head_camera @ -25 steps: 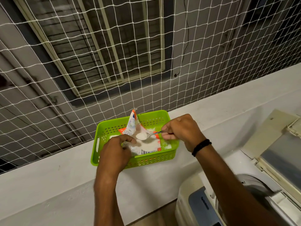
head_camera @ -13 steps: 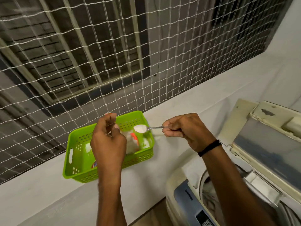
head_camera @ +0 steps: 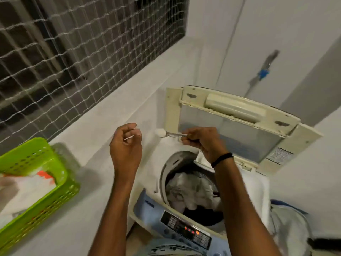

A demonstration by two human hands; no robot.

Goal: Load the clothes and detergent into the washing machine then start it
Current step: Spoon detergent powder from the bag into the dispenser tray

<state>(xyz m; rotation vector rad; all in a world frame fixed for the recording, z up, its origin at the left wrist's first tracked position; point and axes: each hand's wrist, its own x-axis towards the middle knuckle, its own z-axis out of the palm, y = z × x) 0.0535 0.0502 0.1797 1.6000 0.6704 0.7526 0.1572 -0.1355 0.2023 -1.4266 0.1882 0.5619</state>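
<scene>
Head: green basket (head_camera: 36,145) left of washer (head_camera: 184,228)

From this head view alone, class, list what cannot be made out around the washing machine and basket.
Head view:
Control panel labels: too small, blurred.
Detergent packet print: motion-blurred, cut by the left edge.
Left hand: white sliver at its fingertips, too blurred to identify.
Spoon handle: hidden in the right hand.
Drum floor: under clothes.

One wide-angle camera, worn on the person's head, looks forward and steeply down from close above the washing machine (head_camera: 147,174), which sits low and right of centre. The netting (head_camera: 73,61) fills the upper left, the green basket (head_camera: 27,157) is cut by the left edge, and a wall (head_camera: 295,34) closes the upper right.
</scene>
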